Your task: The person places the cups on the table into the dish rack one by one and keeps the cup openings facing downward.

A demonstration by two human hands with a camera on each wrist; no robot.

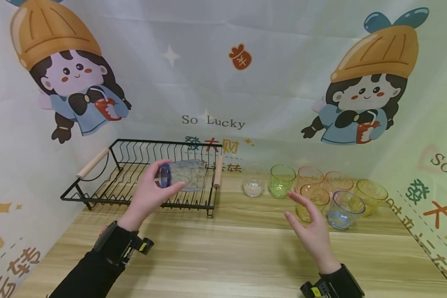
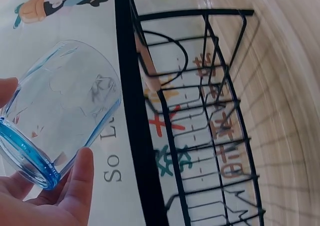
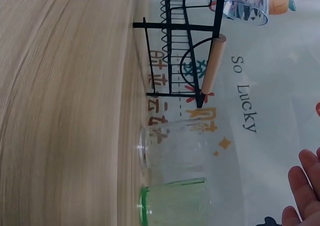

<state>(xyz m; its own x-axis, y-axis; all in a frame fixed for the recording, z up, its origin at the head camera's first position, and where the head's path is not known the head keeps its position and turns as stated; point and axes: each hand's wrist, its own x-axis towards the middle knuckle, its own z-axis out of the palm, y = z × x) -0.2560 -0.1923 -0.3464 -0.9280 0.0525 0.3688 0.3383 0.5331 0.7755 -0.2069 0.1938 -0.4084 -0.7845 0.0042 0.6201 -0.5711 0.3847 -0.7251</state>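
My left hand (image 1: 149, 194) holds a clear glass with a blue base (image 1: 188, 176) tipped on its side, above the black wire dish rack (image 1: 212, 207). In the left wrist view, the fingers of the left hand (image 2: 60, 203) grip the glass (image 2: 65, 100) near its thick blue base, and the mouth points away from the palm. My right hand (image 1: 314, 236) is raised with fingers spread and nothing in it. In the head view it overlaps the area by the green glass (image 1: 283, 182) and the amber glass (image 1: 314, 198); the right wrist view shows it apart from them.
Right of the rack stands a colourless glass (image 1: 253, 184). Beyond the green one are two pinkish glasses, a yellow glass (image 1: 376, 194) and a bluish glass (image 1: 344, 213). Wooden handles (image 1: 93, 163) flank the rack. A printed cloth (image 1: 208, 82) hangs behind the wooden table (image 1: 223, 260).
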